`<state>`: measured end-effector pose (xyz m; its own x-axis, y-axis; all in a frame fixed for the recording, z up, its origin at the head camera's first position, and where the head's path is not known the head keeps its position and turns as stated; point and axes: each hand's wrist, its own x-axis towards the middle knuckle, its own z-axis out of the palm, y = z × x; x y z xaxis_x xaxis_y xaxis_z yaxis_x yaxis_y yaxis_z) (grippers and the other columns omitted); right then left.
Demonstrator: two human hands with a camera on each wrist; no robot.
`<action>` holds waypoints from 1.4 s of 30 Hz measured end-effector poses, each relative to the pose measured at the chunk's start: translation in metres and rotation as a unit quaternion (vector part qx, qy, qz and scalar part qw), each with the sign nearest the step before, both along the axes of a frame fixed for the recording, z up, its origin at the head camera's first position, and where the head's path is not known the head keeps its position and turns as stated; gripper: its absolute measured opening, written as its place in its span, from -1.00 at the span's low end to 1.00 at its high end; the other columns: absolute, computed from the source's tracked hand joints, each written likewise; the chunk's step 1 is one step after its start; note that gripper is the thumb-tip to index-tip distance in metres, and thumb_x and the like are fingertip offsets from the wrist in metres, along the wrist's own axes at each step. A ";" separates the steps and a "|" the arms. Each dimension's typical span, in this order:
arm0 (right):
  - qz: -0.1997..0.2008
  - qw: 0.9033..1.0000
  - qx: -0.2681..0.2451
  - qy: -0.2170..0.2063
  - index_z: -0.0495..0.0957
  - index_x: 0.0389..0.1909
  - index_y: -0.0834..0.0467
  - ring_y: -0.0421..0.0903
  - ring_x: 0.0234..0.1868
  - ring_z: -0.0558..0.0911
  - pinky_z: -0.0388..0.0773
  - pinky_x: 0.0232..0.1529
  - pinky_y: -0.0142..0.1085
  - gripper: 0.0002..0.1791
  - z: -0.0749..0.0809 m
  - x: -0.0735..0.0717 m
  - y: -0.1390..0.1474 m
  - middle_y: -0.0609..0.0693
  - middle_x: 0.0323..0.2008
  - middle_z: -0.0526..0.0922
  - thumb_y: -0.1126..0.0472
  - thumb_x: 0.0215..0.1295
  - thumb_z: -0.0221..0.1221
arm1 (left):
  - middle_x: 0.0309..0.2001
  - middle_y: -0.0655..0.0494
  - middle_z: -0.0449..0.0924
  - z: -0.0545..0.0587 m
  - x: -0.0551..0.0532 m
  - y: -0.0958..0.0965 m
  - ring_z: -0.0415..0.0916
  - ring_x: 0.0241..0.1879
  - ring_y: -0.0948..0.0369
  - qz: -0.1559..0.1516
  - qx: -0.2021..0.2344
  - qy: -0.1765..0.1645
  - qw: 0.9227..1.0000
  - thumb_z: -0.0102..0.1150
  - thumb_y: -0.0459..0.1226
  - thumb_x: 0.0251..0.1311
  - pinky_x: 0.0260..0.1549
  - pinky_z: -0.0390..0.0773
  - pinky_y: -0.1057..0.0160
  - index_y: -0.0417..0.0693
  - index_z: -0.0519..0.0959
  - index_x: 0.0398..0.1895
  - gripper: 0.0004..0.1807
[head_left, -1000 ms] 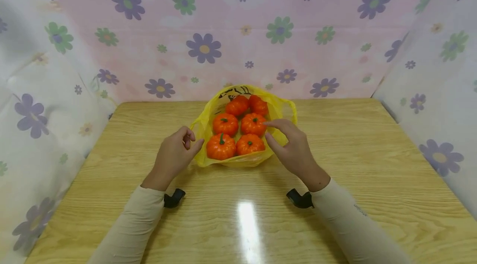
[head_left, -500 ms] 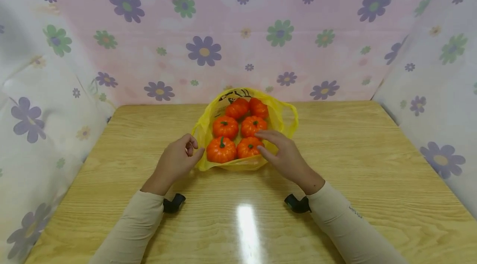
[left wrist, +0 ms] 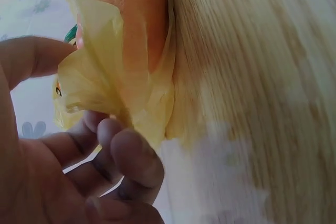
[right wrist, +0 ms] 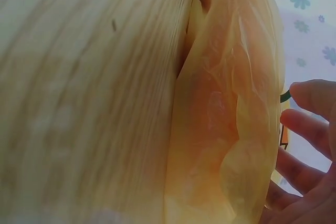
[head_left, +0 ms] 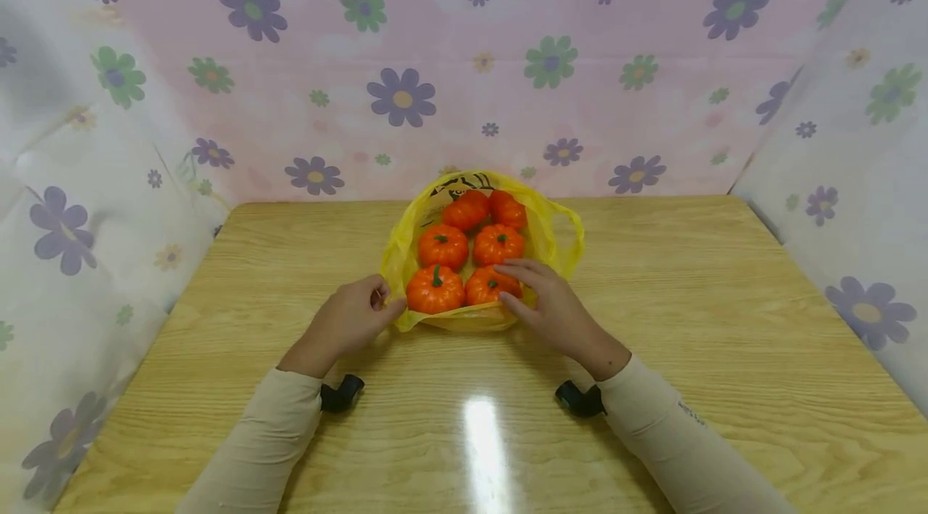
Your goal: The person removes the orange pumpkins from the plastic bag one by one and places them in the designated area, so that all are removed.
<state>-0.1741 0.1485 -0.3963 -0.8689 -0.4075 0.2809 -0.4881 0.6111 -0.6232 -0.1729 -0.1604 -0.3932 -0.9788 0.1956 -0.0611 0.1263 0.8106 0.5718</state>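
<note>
Yellow bag (head_left: 464, 322), thin plastic, mouth upward, on wood-grain table (head_left: 689, 296). Contents, countable in head view alone: six orange pumpkins (head_left: 435, 292). Left hand (head_left: 348, 317): at near left corner; left wrist view adds loose film between thumb and fingers, whether pinched cannot be told. Right hand (head_left: 554, 312): fingers relaxed, unclosed, at near right; right wrist view adds orange showing through film.

The head view looks forward and down from above the near side of the tabletop (head_left: 674, 288), far enough back to take in the whole yellow bag (head_left: 397, 260) and the flowered backdrop (head_left: 464, 31). Close up, the left wrist view looks past the left hand (head_left: 351, 314), the right past the right hand (head_left: 554, 312), both with the tabletop tipped sideways; all three share the bag
</note>
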 end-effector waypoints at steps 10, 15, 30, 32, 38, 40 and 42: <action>-0.005 1.000 0.006 -0.002 0.52 0.26 0.17 0.20 0.31 0.48 0.47 0.27 0.10 -0.53 0.000 -0.001 -0.003 0.20 0.29 0.48 0.20 0.36 0.28 | -0.50 0.14 0.39 -0.001 0.000 -0.001 0.30 -0.57 0.22 -0.013 0.000 -0.020 1.000 0.16 0.01 0.30 -0.58 0.28 0.29 -0.05 0.48 -0.29 -0.69; -0.011 1.000 0.019 -0.012 0.55 0.25 0.15 0.16 0.29 0.49 0.46 0.28 0.07 -0.54 0.000 -0.002 -0.007 0.16 0.27 0.49 0.15 0.36 0.29 | -0.51 0.15 0.39 -0.003 0.000 -0.003 0.30 -0.59 0.23 -0.028 0.006 -0.022 0.999 0.13 -0.01 0.30 -0.60 0.27 0.30 -0.06 0.48 -0.30 -0.70; -0.025 0.998 0.047 -0.044 0.54 0.24 0.14 0.16 0.27 0.51 0.50 0.25 0.03 -0.42 0.000 -0.001 -0.012 0.13 0.29 0.44 0.10 0.20 0.42 | -0.55 0.16 0.31 -0.012 -0.005 -0.006 0.26 -0.60 0.24 -0.053 0.028 -0.058 0.996 0.21 -0.02 0.31 -0.58 0.27 0.30 -0.05 0.41 -0.37 -0.67; -0.028 0.997 0.047 -0.049 0.52 0.25 0.13 0.15 0.27 0.51 0.50 0.25 0.03 -0.40 -0.001 0.000 -0.012 0.13 0.30 0.42 0.09 0.20 0.43 | -0.55 0.15 0.31 -0.014 -0.006 -0.007 0.25 -0.60 0.24 -0.057 0.034 -0.060 0.996 0.21 -0.03 0.31 -0.58 0.27 0.31 -0.06 0.41 -0.37 -0.68; -0.031 0.997 0.048 -0.057 0.47 0.29 0.11 0.18 0.30 0.48 0.47 0.28 0.05 -0.36 -0.003 0.000 -0.012 0.15 0.31 0.39 0.09 0.20 0.43 | -0.53 0.15 0.31 -0.018 -0.008 -0.009 0.24 -0.59 0.24 -0.065 0.056 -0.065 0.994 0.22 -0.04 0.32 -0.58 0.27 0.32 -0.07 0.40 -0.36 -0.67; -0.030 0.997 0.047 -0.060 0.46 0.30 0.11 0.18 0.31 0.47 0.46 0.29 0.06 -0.35 -0.003 0.000 -0.012 0.16 0.32 0.39 0.09 0.20 0.42 | -0.51 0.15 0.32 -0.019 -0.009 -0.011 0.25 -0.57 0.24 -0.065 0.061 -0.067 0.994 0.22 -0.03 0.32 -0.57 0.27 0.32 -0.06 0.41 -0.34 -0.67; -0.029 0.997 0.045 -0.063 0.44 0.30 0.11 0.18 0.32 0.46 0.44 0.30 0.07 -0.34 -0.003 0.000 -0.012 0.17 0.32 0.39 0.09 0.20 0.42 | -0.49 0.14 0.34 -0.020 -0.010 -0.012 0.25 -0.56 0.23 -0.065 0.065 -0.070 0.993 0.22 -0.02 0.32 -0.56 0.27 0.32 -0.06 0.42 -0.33 -0.67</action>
